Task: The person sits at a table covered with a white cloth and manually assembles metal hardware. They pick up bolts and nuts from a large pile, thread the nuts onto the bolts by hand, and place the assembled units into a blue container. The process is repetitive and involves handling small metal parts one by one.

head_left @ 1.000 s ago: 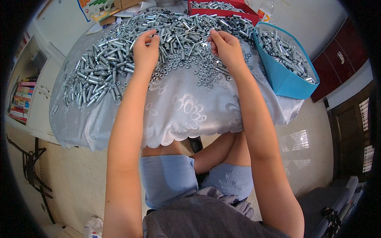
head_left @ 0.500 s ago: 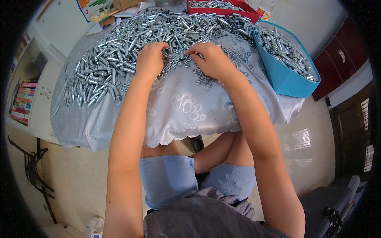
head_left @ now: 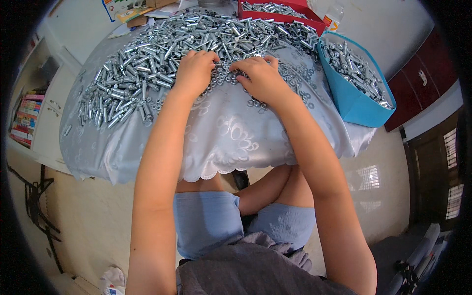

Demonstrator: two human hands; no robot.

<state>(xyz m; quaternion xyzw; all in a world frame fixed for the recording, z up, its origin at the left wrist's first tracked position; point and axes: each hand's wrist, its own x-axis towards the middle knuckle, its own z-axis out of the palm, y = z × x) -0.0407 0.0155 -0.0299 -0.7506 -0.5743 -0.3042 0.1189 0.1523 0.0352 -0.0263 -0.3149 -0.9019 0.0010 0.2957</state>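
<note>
A wide heap of shiny metal sleeve anchor bolts [head_left: 142, 64] covers the far part of the table, with small hex nuts [head_left: 223, 78] scattered along its near edge. My left hand [head_left: 195, 73] rests at that edge, fingers loosely bent and a little apart over bolts and nuts. To its right, my right hand [head_left: 263, 78] lies over the nuts, its thumb apart from the curved fingers. No held piece shows in either hand, though the undersides of both are hidden. Between the hands, loose nuts lie on the cloth.
A blue box [head_left: 361, 110] full of bolts stands at the table's right edge. Behind the heap is a red box [head_left: 282, 16] holding more, beside a clear plastic bottle [head_left: 334, 17]. The silvery patterned tablecloth [head_left: 221, 132] hangs over the near edge, above my legs.
My left hand has shifted slightly right, closer to the right hand. The right hand's fingers have spread more. A short sleeve that lay between the hands no longer shows there.
</note>
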